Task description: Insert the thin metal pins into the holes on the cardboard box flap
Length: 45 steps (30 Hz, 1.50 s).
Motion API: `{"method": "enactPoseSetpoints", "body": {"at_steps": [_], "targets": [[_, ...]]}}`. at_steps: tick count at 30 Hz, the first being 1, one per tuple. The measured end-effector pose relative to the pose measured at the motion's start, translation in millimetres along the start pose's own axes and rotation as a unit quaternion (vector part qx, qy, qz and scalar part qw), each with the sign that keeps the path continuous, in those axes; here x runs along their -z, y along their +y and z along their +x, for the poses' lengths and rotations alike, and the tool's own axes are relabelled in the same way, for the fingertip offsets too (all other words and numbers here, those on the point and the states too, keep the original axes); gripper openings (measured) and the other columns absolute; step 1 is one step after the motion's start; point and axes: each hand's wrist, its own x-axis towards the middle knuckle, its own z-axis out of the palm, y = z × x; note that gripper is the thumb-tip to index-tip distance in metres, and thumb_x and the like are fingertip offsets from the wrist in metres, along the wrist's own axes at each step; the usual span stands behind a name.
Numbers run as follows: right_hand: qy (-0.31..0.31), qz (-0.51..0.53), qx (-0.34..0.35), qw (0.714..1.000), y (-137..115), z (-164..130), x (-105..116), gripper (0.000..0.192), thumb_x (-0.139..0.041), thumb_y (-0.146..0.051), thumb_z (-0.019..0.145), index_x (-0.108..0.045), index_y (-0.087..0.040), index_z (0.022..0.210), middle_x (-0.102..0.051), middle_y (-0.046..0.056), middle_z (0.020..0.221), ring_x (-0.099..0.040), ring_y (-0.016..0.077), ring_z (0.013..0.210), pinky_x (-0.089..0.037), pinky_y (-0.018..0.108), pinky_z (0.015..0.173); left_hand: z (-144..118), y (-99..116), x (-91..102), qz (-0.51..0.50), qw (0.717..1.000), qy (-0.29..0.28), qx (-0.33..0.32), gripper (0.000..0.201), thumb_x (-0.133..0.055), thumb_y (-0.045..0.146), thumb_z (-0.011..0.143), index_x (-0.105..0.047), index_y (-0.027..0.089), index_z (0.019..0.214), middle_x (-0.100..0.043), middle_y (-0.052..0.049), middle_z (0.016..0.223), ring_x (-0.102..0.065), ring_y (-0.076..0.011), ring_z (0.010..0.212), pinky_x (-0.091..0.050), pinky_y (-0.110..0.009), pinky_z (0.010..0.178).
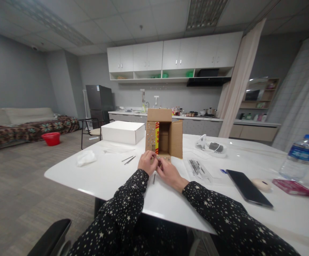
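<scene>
Step in hand: both hands work at the bottom front edge of the cardboard box (163,135), which lies on its side with its open mouth facing the person; it looks like small pins or nails are being handled there.
Left hand (147,162): fingers curled inward, tips pinched at the box's lower flap; whatever small thing they grip is too tiny to make out.
Right hand (170,173): half closed, fingertips meeting those of the left hand at the same flap; I cannot tell whether it holds anything.
Next move: by my judgement it calls for a fine fingertip pinch and a steady box, since light cardboard slides easily on a smooth top.
Box: brown corrugated card, matte, square-cornered, flaps spread; its left flap carries a red and yellow strip and rows of small shiny dots.
Loose nail (154,178): thin, dark, straight, lying just below the hands, between the wrists.
Two more nails (128,160): slim metal rods, left of the left hand.
Table (111,177): white, glossy, rounded corner.
White box (122,132): flat, closed, smooth card, beyond the left hand.
Crumpled tissue (85,158): soft, far left.
Clear bag (198,170): thin plastic with dark rods inside, just right of the right hand.
Phone (248,187): black glass slab, farther right.
Water bottle (300,156): clear ribbed plastic, blue cap, far right.
</scene>
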Motion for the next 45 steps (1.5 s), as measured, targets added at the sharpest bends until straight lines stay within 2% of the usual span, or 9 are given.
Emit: {"method": "enactPoseSetpoints", "body": {"at_steps": [5, 16, 27, 33, 38, 42, 45], "targets": [[0.008, 0.000, 0.000, 1.000, 5, 2, -3, 0.017, -0.047, -0.024, 0.088, -0.053, -0.018, 0.103, -0.063, 0.006, 0.087, -0.058, 0.0186, 0.081, -0.041, 0.027, 0.069, -3, 6, 0.6, -0.074, 0.997, -0.019, -0.001, 0.009, -0.045, 0.014, 0.075, -0.051, 0.019, 0.079, -0.054, -0.001, 0.076, -0.051, -0.0108, 0.069, -0.045, -0.024, 0.067], [0.009, 0.010, 0.001, 1.000, 12, 4, -5, 0.015, -0.047, -0.018, 0.085, -0.060, -0.019, 0.092, -0.066, 0.006, 0.087, -0.060, 0.0181, 0.082, -0.042, 0.027, 0.072, -4, 5, -0.2, -0.086, 0.994, -0.060, -0.008, 0.011, -0.047, 0.014, 0.072, -0.051, 0.019, 0.080, -0.055, -0.001, 0.075, -0.052, -0.0107, 0.068, -0.046, -0.023, 0.067], [0.002, 0.075, -0.007, 0.997, 9, 4, -3, 0.014, -0.049, -0.015, 0.080, -0.061, -0.017, 0.087, -0.066, 0.003, 0.077, -0.056, 0.0143, 0.064, -0.040, 0.024, 0.060, -5, 5, 0.2, -0.097, 0.992, -0.073, -0.009, 0.015, -0.048, 0.013, 0.067, -0.053, 0.018, 0.081, -0.056, 0.000, 0.071, -0.052, -0.0107, 0.066, -0.046, -0.023, 0.066], [0.011, 0.084, 0.020, 0.996, 7, 3, -4, 0.009, -0.048, -0.021, 0.083, -0.056, -0.018, 0.081, -0.061, 0.001, 0.069, -0.051, 0.0124, 0.058, -0.035, 0.022, 0.053, -6, 5, 1.1, -0.091, 0.994, -0.066, 0.006, 0.011, -0.047, 0.018, 0.075, -0.054, 0.018, 0.084, -0.056, 0.000, 0.071, -0.052, -0.0112, 0.067, -0.044, -0.024, 0.067], [-0.016, 0.074, 0.046, 0.996, 6, 1, -5, 0.012, -0.049, -0.011, 0.077, -0.056, -0.018, 0.084, -0.061, 0.001, 0.071, -0.052, 0.0124, 0.060, -0.034, 0.022, 0.056, -3, 0, -0.5, -0.069, 0.995, -0.036, 0.062, 0.012, -0.043, 0.022, 0.081, -0.055, 0.019, 0.081, -0.057, 0.001, 0.069, -0.052, -0.0113, 0.065, -0.044, -0.025, 0.066], [-0.046, 0.051, 0.059, 0.996, 4, -1, -3, 0.012, -0.050, -0.009, 0.074, -0.056, -0.018, 0.080, -0.062, 0.002, 0.075, -0.053, 0.0132, 0.064, -0.035, 0.022, 0.058, 0, -10, -5.6, -0.036, 0.996, 0.002, 0.076, 0.012, -0.045, 0.017, 0.077, -0.056, 0.019, 0.083, -0.061, -0.002, 0.078, -0.055, -0.0138, 0.073, -0.044, -0.028, 0.072], [-0.059, 0.041, 0.078, 0.994, 2, -2, -2, 0.013, -0.052, -0.009, 0.073, -0.056, -0.018, 0.081, -0.062, 0.002, 0.077, -0.053, 0.0135, 0.067, -0.035, 0.022, 0.061, 1, -16, -8.5, 0.008, 0.996, 0.010, 0.085, 0.019, -0.047, 0.014, 0.074, -0.057, 0.019, 0.091, -0.061, -0.003, 0.086, -0.056, -0.0160, 0.081, -0.044, -0.031, 0.079]]}}
